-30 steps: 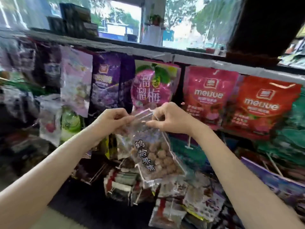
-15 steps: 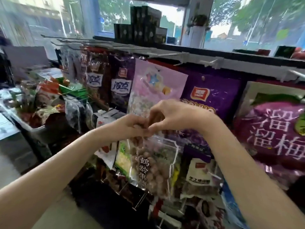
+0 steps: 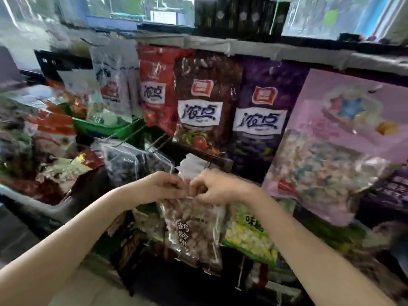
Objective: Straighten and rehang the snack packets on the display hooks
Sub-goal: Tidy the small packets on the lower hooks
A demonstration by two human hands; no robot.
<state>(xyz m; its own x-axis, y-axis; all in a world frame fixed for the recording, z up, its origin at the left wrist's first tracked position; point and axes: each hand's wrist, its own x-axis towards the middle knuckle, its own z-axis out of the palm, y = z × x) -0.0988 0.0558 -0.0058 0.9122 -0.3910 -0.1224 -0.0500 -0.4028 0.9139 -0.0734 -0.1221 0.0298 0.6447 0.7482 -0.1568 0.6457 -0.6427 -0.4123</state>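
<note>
Head view: left hand [image 3: 164, 186] and right hand [image 3: 215, 187] side by side at centre frame, fingers curled, both pinching top edge of clear snack packet [image 3: 194, 234] of brown round pieces. Packet hanging below hands, lower centre. Above, row of hung bags: brown bag [image 3: 204, 109], purple bag [image 3: 261, 120], pink bag [image 3: 331, 146] at right.

Just one cam here, head-mounted and wide-angle, looking forward and down at a snack rack [image 3: 220, 44] from really close. Both forearms reach in from the bottom corners and meet mid-frame. Windows run along the top edge, and the edges are blurry.
</note>
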